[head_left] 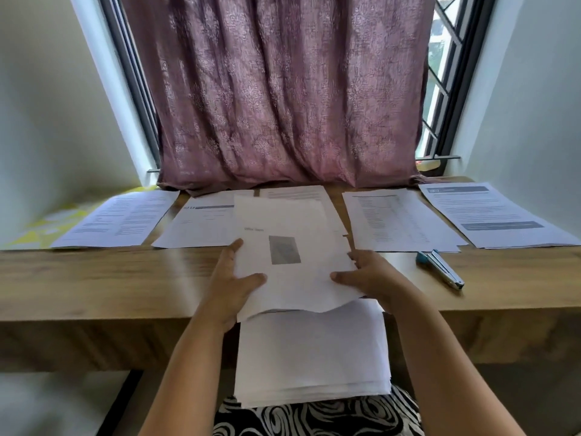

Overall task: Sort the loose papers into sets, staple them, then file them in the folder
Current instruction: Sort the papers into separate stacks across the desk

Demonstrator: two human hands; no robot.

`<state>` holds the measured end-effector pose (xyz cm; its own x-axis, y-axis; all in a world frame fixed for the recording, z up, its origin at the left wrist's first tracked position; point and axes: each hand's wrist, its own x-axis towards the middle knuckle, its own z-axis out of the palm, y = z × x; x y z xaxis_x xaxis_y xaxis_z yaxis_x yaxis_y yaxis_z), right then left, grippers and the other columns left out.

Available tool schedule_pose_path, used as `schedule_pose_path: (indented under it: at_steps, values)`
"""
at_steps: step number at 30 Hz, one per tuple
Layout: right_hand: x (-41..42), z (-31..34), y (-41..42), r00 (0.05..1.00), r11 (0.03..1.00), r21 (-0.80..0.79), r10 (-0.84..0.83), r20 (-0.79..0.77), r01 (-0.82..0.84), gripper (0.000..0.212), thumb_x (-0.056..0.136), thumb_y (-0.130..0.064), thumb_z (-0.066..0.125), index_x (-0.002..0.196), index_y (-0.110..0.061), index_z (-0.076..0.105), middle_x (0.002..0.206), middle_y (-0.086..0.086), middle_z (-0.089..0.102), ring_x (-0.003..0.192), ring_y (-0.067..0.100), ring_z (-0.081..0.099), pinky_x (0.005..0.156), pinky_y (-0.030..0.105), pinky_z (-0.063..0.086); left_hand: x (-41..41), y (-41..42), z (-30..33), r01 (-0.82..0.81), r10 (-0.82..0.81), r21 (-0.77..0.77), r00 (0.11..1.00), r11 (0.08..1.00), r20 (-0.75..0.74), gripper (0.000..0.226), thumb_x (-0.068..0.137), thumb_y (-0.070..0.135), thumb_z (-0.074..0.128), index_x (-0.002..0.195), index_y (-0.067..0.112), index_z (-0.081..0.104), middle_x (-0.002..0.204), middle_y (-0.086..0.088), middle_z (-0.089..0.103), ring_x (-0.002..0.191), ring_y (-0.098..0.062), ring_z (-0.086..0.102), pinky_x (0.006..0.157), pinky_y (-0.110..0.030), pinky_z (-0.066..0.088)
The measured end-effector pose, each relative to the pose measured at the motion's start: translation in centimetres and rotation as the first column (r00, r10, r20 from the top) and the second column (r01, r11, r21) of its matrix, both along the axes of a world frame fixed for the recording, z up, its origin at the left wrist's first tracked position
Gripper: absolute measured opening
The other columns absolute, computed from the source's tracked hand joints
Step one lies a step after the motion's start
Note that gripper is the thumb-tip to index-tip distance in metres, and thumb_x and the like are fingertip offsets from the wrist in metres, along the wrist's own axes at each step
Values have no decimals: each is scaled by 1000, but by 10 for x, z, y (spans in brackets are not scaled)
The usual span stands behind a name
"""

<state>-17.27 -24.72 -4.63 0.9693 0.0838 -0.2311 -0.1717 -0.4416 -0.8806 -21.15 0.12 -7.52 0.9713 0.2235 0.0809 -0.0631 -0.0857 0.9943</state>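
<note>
Hands hold sheet lengthwise away.

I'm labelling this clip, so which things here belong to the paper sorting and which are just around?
In the job: held sheets, left hand, right hand, lap stack, sorted piles, stapler.

Just around: curtain, window, desk, yellow patterned cloth.

I see both hands, left hand & right hand, gripping a sheet over desk's near edge; stapler at right.
</note>
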Motion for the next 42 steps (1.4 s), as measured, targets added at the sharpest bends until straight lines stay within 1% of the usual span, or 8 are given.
schedule_pose_path:
  at_steps: [3,9,13,19,22,29,37,42]
  values:
    - [0,4,11,995,988,-155,29,91,-14,30,83,-25,75,107,-13,62,111,5,64,94,22,62,79,30,55,8,10,-4,-67,55,-113,993,991,-107,67,80,1,74,137,19,44,127,-5,58,109,-24,60,78,-34,55]
    - [32,13,62,959,990,-141,14,284,27,41,89,-29,67,123,-9,58,115,4,62,97,23,58,78,31,48,12,43,22,-131,87,-482,990,866,-113,49,77,19,77,120,14,54,113,-11,66,103,-25,66,72,-35,58]
    - [64,18,108,944,999,-18,-42,328,51,35,89,-26,66,118,-8,61,117,7,65,102,25,61,87,35,51,25,78,22,-515,557,-505,827,693,-80,34,84,19,74,114,15,57,112,-10,67,98,-22,68,68,-30,56]
    - [103,16,180,946,999,7,-45,321,45,39,92,-20,63,126,-4,53,125,11,59,110,25,57,72,21,46,47,108,10,-621,601,326,781,713,171,61,94,43,56,144,15,33,140,-8,50,122,-27,53,94,-38,47]
    - [121,5,208,946,995,-71,-50,320,76,41,93,-18,62,128,-2,49,128,16,57,116,30,56,88,31,48,54,120,-6,-580,540,515,806,632,244,62,96,41,53,147,13,31,146,-12,43,132,-29,43,104,-37,40]
    - [150,-11,245,949,973,-228,36,315,38,56,93,-16,60,140,-1,35,134,18,52,120,32,53,96,33,46,69,125,-14,-500,427,679,856,538,292,39,96,31,55,134,21,52,130,-2,60,124,-21,50,101,-47,47]
    - [153,30,203,834,923,-365,103,542,123,25,90,-5,50,107,5,64,111,22,65,105,35,61,85,31,48,61,122,-6,-465,408,715,873,522,269,51,92,30,59,140,15,47,139,-3,53,132,-23,43,107,-41,42]
    - [129,54,95,855,905,-423,254,452,-46,15,85,-8,60,87,-16,73,103,9,72,97,27,66,87,33,52,39,72,7,-467,458,454,878,759,137,37,92,23,63,128,19,57,131,-1,59,120,-18,53,100,-32,43]
